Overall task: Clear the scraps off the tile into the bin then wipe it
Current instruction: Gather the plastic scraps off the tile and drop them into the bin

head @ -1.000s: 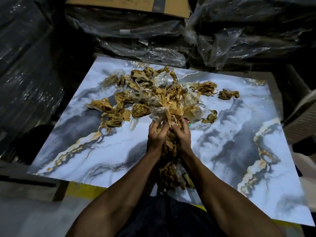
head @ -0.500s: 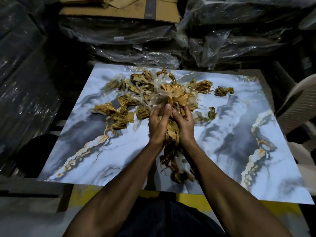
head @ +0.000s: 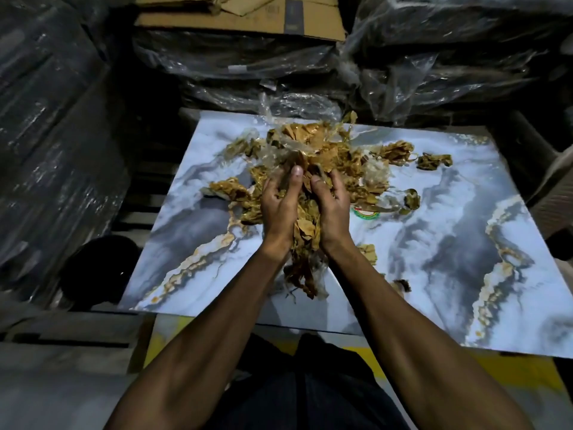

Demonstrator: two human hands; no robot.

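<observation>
- The tile (head: 449, 243), a large marbled slab in white, grey and gold, lay flat with stacks wrapped in dark plastic (head: 434, 57) behind it; it was not yet cleared, and no wiping could be judged to have begun, since no cloth showed anywhere.
- The scraps (head: 325, 156), brown crumpled paper mixed with clear film, sat in a heap on the far middle of the tile, most of them gathered into one mass rather than spread.
- The left hand (head: 279, 206) and right hand (head: 331, 206) met at the near side of that heap, their fingers curled round a bunch of scraps that trailed down between the wrists toward the tile's near edge.
- Loose bits remained on the tile right of the heap: a crumpled wad (head: 434, 161) and a round green-rimmed label (head: 367, 212).
- A dark round shape (head: 102, 268) off the tile's left near corner might have been the bin; I cannot tell.
</observation>
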